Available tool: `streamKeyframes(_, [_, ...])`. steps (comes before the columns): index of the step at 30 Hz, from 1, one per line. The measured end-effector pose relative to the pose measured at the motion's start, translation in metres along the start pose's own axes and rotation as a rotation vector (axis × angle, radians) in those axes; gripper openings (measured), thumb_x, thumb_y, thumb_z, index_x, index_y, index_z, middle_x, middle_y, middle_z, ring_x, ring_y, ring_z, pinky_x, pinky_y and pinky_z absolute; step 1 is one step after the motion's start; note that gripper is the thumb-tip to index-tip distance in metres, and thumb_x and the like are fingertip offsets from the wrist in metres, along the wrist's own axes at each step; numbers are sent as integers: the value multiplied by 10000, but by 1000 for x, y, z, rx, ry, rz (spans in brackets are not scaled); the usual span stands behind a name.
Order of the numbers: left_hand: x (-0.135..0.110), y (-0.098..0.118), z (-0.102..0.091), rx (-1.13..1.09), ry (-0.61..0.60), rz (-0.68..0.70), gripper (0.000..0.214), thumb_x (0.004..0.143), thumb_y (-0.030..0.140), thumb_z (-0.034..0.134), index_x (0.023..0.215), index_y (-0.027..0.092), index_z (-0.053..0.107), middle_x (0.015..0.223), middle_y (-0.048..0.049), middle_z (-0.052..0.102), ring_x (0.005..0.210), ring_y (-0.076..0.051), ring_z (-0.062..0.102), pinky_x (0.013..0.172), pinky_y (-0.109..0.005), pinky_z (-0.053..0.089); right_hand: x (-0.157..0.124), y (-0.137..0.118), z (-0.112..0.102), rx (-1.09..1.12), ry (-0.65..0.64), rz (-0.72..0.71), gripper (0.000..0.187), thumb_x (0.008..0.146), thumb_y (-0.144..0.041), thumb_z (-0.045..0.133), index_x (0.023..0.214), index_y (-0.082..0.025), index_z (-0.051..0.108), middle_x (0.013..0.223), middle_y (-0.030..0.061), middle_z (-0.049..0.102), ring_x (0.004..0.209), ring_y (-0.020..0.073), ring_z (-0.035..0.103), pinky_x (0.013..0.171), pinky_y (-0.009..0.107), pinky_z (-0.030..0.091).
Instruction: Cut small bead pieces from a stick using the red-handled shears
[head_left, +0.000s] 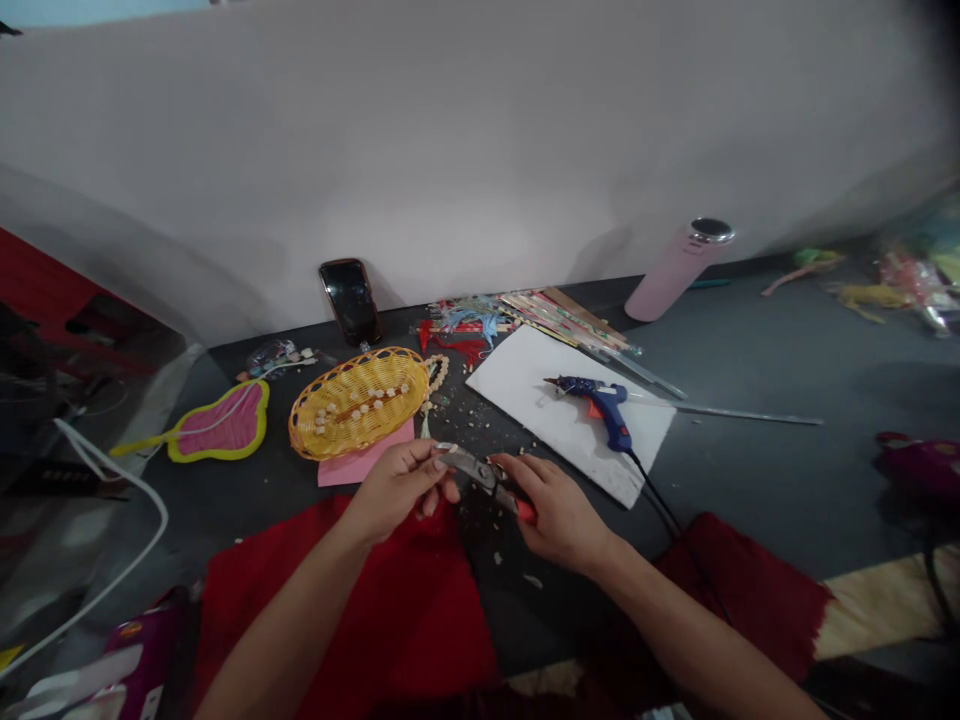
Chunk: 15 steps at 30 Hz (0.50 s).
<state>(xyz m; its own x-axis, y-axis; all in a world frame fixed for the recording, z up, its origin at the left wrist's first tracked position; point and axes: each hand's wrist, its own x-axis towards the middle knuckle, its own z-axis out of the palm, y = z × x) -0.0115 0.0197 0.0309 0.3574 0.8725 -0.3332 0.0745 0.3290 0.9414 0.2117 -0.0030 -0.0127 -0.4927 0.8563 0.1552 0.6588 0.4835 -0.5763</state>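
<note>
My right hand (559, 510) is wrapped around the red handles of a pair of pliers (480, 470), whose metal jaws point left. At the jaws' tip, the fingers of my left hand (405, 485) are pinched together on something too small to make out. Just beyond my left hand a yellow woven basket (341, 430) holds small pale beads or flowers. A string of pale beads (437, 375) hangs by its right rim. Under the basket's front edge lies a pink sheet (337, 474). Small pale bits are scattered over the dark table around the pliers.
A blue glue gun (609, 405) rests on a white board (525, 370), its cord running toward me. A phone (351, 300) leans on the wall; a pink bottle (675, 275) stands tilted in view. Red cloth (360, 600) covers the near side. A pink-yellow fan (225, 422) lies left.
</note>
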Motion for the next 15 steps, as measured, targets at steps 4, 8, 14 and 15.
streamKeyframes(4, [2, 3, 6, 104, 148, 74, 206, 765, 333, 585, 836, 142, 554, 723, -17, 650, 469, -71, 534, 470, -196, 431, 2, 3, 1, -42, 32, 27, 655, 638, -92, 467, 1282, -167, 378, 1115, 112, 537, 1008, 240, 503, 858, 391, 425])
streamKeyframes(8, [-1, 8, 9, 238, 250, 89, 174, 764, 321, 568, 738, 149, 559, 678, -14, 651, 486, -98, 565, 491, -211, 445, 2, 4, 0, -42, 53, 7, 718, 628, -77, 458, 1323, -190, 321, 1146, 111, 519, 1026, 247, 484, 873, 414, 405])
streamKeyframes(14, [-4, 11, 4, 272, 97, 89, 169, 800, 288, 509, 715, 150, 556, 641, -5, 642, 448, -78, 542, 467, -188, 405, 3, 5, 1, 8, 37, -18, 746, 624, -68, 460, 1337, -210, 293, 1163, 115, 500, 1050, 257, 468, 895, 445, 385])
streamKeyframes(15, [-5, 11, 3, 267, 78, 78, 171, 802, 287, 505, 711, 150, 551, 641, -5, 640, 444, -74, 537, 462, -184, 400, 3, 5, 1, 11, 32, -22, 741, 626, -68, 459, 1335, -212, 296, 1160, 114, 500, 1050, 257, 467, 899, 449, 382])
